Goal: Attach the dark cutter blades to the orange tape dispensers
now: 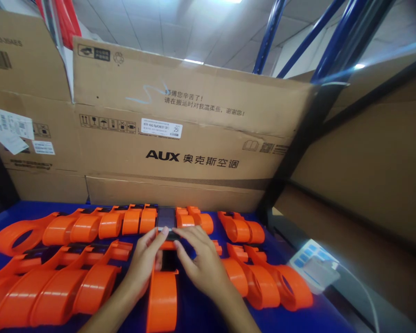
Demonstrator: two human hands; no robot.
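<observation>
Between my hands is an orange plastic tape dispenser (162,300) with a wide round hoop at its lower end and a black part across its top. My left hand (143,261) is closed on its top left side, thumb over the black part. My right hand (204,263) pinches the top right end with thumb and fingertips. Palms and fingers hide some of the top. Just beyond my fingertips lies a flat dark grey rectangular thing (166,217); I cannot make out its kind.
Similar orange dispensers stand in rows left (60,289) and right (263,286) on a blue surface (131,319). Behind rises a cardboard wall (201,120) printed AUX. Dark rack posts (298,138) flank it. A white-and-blue device (314,266) with a cable sits at right.
</observation>
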